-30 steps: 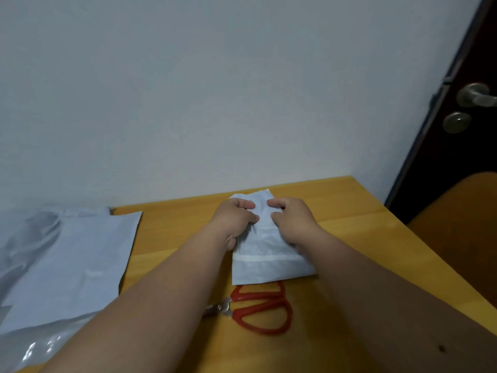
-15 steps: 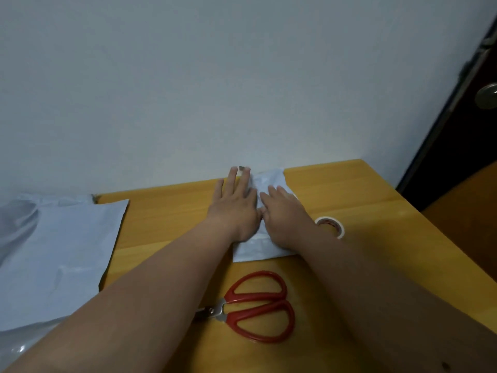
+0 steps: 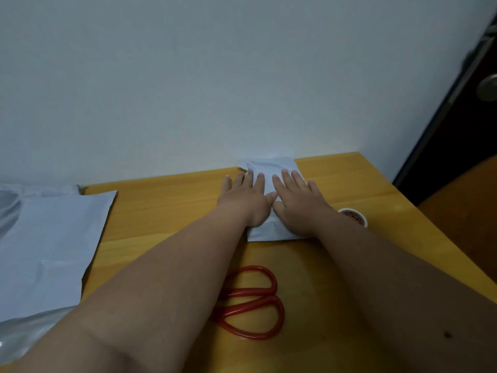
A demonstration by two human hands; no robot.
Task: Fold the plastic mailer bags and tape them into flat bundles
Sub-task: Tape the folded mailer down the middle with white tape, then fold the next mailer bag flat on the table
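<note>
A folded white mailer bag lies near the back edge of the wooden table, against the wall. My left hand and my right hand lie flat on it side by side, fingers straight and spread, pressing it down. Their thumbs meet over the middle of the bag. A roll of tape sits on the table just right of my right wrist, partly hidden by my forearm. Red-handled scissors lie nearer to me, between my forearms; my left arm hides their blades.
A stack of unfolded white mailer bags covers the table's left end, with crinkled plastic under it. The white wall rises right behind the table. A dark door with a metal knob stands at the right, beyond the table's right edge.
One second ago both hands pinched the bag with curled fingers. They have since flattened out on it, and the bag now sits farther back toward the wall. The camera has tilted, bringing the tape roll into view.
</note>
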